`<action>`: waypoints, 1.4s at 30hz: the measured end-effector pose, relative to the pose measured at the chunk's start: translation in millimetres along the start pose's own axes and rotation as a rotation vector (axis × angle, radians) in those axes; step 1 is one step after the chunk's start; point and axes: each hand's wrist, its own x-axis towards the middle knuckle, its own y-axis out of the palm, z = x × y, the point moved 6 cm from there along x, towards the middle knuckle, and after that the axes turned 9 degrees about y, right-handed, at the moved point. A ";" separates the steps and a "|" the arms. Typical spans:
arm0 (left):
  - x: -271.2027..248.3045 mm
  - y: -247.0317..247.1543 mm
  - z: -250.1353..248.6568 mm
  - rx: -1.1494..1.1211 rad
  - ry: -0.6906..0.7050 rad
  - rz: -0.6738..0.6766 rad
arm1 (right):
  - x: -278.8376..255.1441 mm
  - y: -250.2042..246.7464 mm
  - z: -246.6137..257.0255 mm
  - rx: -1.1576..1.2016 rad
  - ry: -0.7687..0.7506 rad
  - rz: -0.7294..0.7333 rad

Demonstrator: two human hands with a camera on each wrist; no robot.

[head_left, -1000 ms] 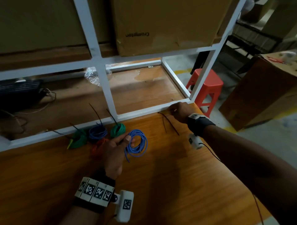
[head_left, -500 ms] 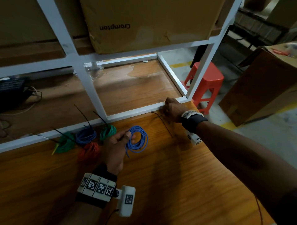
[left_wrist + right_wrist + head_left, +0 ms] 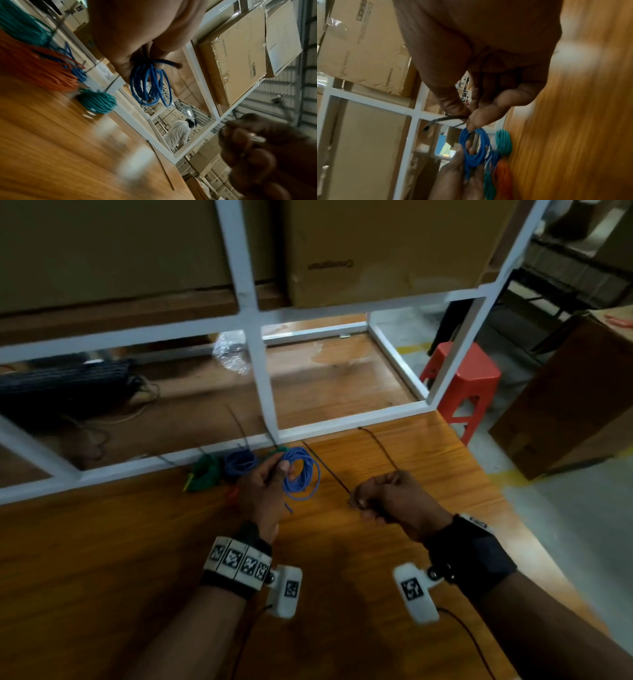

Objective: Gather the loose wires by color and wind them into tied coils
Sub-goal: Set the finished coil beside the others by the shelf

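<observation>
The wooden surface (image 3: 342, 594) is kept as the working area, and the coils already bound, green (image 3: 205, 475), dark blue (image 3: 239, 463) and orange (image 3: 34, 70), are parked at its far edge against the white rack (image 3: 342, 426), seemingly to keep them out of the way. The blue coil (image 3: 301, 474) is pinched upright above the surface by the left hand (image 3: 263, 491), presumably so that its loops stay gathered, while a black cable tie (image 3: 325, 470) is pinched in the curled right hand (image 3: 394, 498) just to its right, probably for binding; a second tie (image 3: 376, 445) is left lying farther off. The print on the cardboard box (image 3: 376, 251) on the rack is too blurred to be read.
</observation>
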 end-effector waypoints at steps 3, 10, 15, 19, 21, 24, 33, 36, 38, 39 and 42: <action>-5.0 -36.2 -9.6 0.013 0.037 -0.058 | -27.6 53.6 -18.8 0.089 0.145 0.030; -29.0 -103.9 -26.6 0.014 0.112 0.006 | -61.1 127.3 -43.0 0.231 0.308 -0.008; -54.1 -129.7 -38.7 0.051 0.159 0.131 | -81.9 166.3 -46.1 0.201 0.333 -0.008; -67.0 -147.3 -40.4 0.045 0.176 0.110 | -92.8 183.7 -51.1 0.186 0.327 -0.006; -68.4 -155.6 -39.7 0.031 0.181 0.058 | -97.7 190.0 -56.4 0.184 0.332 0.001; -66.0 -165.2 -39.7 0.012 0.168 0.005 | -102.9 196.7 -62.8 0.184 0.339 0.009; -72.8 -170.1 -44.1 0.076 0.227 0.099 | -98.8 204.6 -44.8 0.263 0.259 0.009; -80.3 -167.3 -46.4 0.044 0.214 0.145 | -96.3 208.7 -34.9 0.246 0.197 0.002; -86.8 -163.8 -48.7 -0.008 0.199 0.178 | -97.6 209.8 -24.7 0.193 0.090 -0.048; -90.1 -162.3 -50.8 -0.046 0.188 0.192 | -99.3 209.8 -19.4 0.166 0.018 -0.075; -93.5 -159.7 -61.9 -0.154 0.147 0.224 | -106.1 208.3 -8.4 0.182 -0.112 -0.088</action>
